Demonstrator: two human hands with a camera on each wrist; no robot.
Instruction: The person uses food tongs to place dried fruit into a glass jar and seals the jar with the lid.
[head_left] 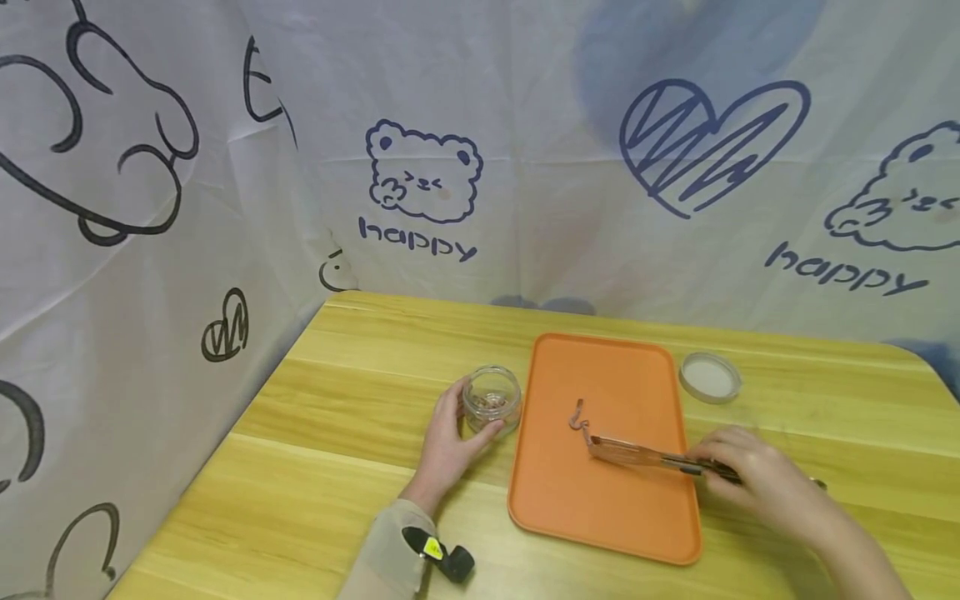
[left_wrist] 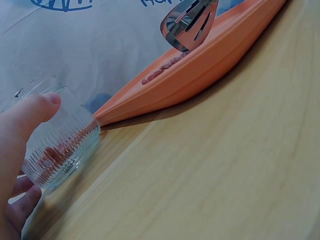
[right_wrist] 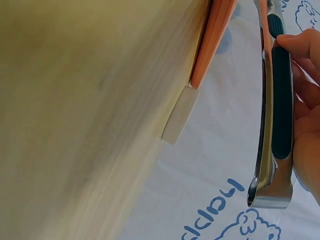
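My left hand point(head_left: 444, 446) grips a small clear glass jar point(head_left: 495, 385) on the table, just left of the orange tray point(head_left: 600, 517). Small reddish pieces point(left_wrist: 57, 156) lie in the bottom of the jar, seen through its ribbed wall. In my right hand point(head_left: 765, 479) is a pair of metal tongs point(head_left: 637, 454) with dark green grips, held over the tray's right edge. The slotted tong head point(left_wrist: 190, 25) reaches low over the tray, at one end of a thin, crooked reddish-brown strand point(head_left: 576, 422). In the left wrist view the strand looks beaded.
A round, pale lid point(head_left: 710, 377) lies on the wood-patterned table point(head_left: 322, 467), right of the tray's far corner. White cloth point(head_left: 540, 167) with blue drawings hangs behind the table and along its left side.
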